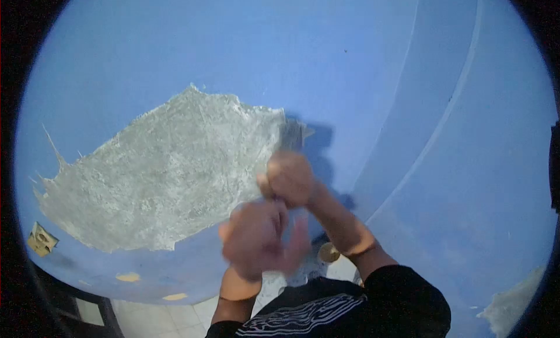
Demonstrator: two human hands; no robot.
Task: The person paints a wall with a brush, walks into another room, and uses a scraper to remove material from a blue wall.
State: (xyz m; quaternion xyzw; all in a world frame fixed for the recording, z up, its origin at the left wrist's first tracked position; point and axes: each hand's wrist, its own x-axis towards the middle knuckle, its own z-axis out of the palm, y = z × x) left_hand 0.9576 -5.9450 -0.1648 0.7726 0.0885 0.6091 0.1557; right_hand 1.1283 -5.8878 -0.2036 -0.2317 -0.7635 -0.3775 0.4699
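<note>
My right hand (290, 177) is closed in a fist in front of the right edge of a bare grey patch (169, 163) on the blue wall. Whatever it grips is mostly hidden; a dark grey shape just above the fist could be a blade or shadow. Just below it, my left hand (254, 239) is blurred by motion. Its thumb stands out to the right, away from the other fingers, and I see nothing held in it. The two hands overlap in view; whether they touch I cannot tell.
A blue wall (350, 52) with a raised curved band fills most of the view. An open wall box (42, 240) sits at left. Pale floor tiles (146, 319) show below, and a round brown object (329, 252) lies near my right forearm. Another bare patch (516, 303) is at lower right.
</note>
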